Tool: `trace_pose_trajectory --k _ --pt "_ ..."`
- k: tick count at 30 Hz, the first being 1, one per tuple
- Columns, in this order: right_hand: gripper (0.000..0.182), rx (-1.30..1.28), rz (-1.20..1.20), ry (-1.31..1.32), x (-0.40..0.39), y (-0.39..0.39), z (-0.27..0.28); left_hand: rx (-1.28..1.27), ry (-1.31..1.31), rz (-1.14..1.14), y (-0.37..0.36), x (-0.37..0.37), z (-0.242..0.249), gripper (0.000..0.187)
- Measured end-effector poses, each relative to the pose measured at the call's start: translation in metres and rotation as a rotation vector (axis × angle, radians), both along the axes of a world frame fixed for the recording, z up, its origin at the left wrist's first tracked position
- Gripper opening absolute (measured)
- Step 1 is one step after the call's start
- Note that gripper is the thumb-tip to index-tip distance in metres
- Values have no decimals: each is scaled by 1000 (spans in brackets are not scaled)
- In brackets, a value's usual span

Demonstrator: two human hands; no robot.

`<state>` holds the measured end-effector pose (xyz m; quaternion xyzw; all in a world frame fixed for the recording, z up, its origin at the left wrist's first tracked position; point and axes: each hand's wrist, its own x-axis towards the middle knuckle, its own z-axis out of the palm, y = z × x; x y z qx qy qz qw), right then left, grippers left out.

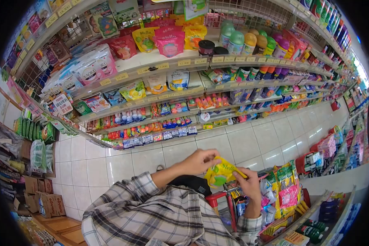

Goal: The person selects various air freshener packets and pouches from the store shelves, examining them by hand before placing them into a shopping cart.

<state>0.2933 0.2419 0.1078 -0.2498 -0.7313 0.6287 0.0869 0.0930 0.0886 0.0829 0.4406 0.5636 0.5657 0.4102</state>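
Observation:
Between my two hands is a yellow Stella pouch (222,174) with a green picture on its front. My left hand (200,161) is closed at the pouch's upper left edge, fingers bent over it. On the opposite side, my right hand (249,183) pinches the right edge between thumb and fingers. The pouch is held tilted, above the red handle (212,199) of a shopping cart. Packets fill the cart, among them a yellow-green bag (285,178) and a pink packet (290,194) beneath and right of my right hand.
Ahead stands a long shelf (151,65) with pouches, including a similar yellow pouch (145,39), pink pouches (170,43) and capped canisters (236,42). A tiled floor (147,162) lies before it. Cardboard boxes (52,205) stand at left; another stocked shelf (328,209) is at lower right.

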Motion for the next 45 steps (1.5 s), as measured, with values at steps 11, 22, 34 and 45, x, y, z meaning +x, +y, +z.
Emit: trace_pose_trajectory --k 11,22,34,45 --pt "15 -39 184 -142 23 2 0 39 -112 -351 -13 -12 -15 14" --pt "24 -230 4 -51 56 2 -42 -59 -196 -227 -10 -7 -37 16" --pt "30 -84 -1006 470 129 58 -22 -183 109 -31 -28 -36 -108 23" --pt "40 456 -1519 49 279 126 -14 -1177 301 -74 -256 -93 -319 35"
